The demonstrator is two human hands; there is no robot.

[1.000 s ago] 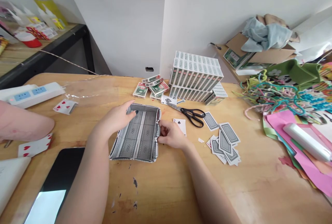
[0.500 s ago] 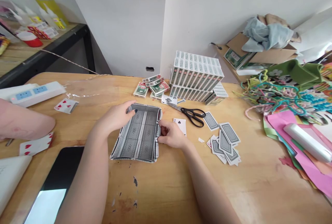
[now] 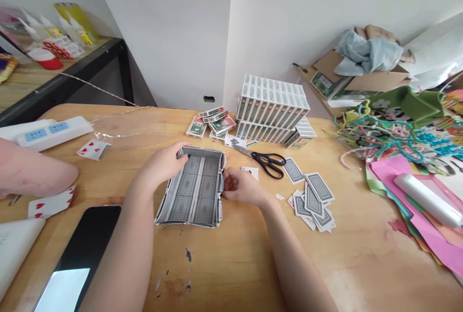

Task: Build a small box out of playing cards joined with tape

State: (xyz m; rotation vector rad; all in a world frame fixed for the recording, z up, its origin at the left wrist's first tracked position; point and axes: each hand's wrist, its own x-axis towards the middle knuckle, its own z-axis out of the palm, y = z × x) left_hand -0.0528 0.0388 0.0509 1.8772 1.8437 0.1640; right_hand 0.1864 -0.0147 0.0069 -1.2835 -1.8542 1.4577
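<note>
The open rectangular tray of grey-patterned playing cards [image 3: 195, 191] lies on the light-brown wooden table [image 3: 231, 273], between the two hands. The left hand [image 3: 162, 163] grasps its left wall near the far corner, with the thumb inside and the other fingers outside. The right hand [image 3: 241, 187] has its fingers bent against the outer side of the right wall; whether this grip is clenched on the wall or only touches it, I cannot tell.

Just beyond the right hand is a white playing card with a black spade [image 3: 251, 173], partly covered, whose corner sign looks like a 2. A second white card with a large black spade [image 3: 232, 142] lies under the tip of the black-handled metal scissors [image 3: 269, 160]; its corner sign is too small to read. On the left are two white cards with red hearts, one near the white power strip [image 3: 58, 133], one lower beside a bare arm at the left edge.

The tall block of green-and-white card packs [image 3: 273, 104] carries small red marks and print, and the loose green-and-red card packs [image 3: 196, 128] have lettering too, but I cannot read any brand.
</note>
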